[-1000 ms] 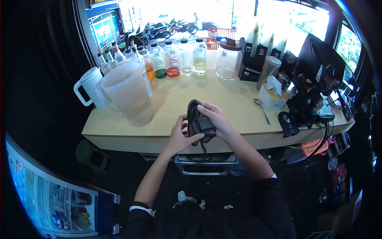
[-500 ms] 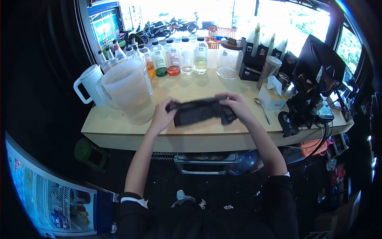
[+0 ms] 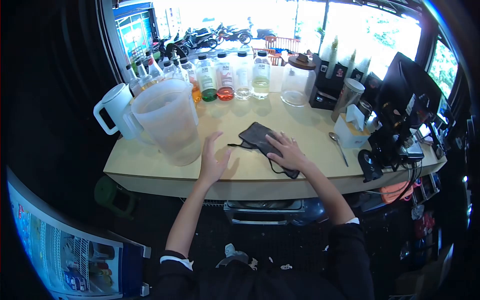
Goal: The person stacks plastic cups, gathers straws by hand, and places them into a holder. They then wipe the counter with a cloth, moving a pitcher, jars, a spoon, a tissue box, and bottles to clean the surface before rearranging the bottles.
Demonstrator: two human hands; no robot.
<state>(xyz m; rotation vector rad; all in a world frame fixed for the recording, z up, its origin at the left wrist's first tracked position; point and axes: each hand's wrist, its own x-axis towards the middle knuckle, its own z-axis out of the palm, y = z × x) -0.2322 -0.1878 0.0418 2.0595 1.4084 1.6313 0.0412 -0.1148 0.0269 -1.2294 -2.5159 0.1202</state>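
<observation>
A flat black cloth pouch [image 3: 256,134] with thin cords lies slantwise on the light wooden counter [image 3: 235,112]. My right hand [image 3: 289,152] rests flat on its upper side, fingers spread. One cord loops out to the left of the pouch and another runs along its near edge. To the left, my left hand [image 3: 215,161] is apart from the pouch, with thumb and fingers parted and nothing between them. Nearest to that hand on its other side stands a large translucent plastic pitcher [image 3: 167,120].
A white jug [image 3: 114,111] stands left of the pitcher. Several syrup bottles [image 3: 225,82] and a lidded glass jar [image 3: 298,82] line the back. At right are a spoon [image 3: 340,150], a tissue box [image 3: 351,134] and black machinery [image 3: 395,120]. A glass-door fridge [image 3: 75,255] is low left.
The black pouch, held up between both hands before, now lies on the counter. My left hand has let go; my right hand has flattened onto it. The view has shifted slightly.
</observation>
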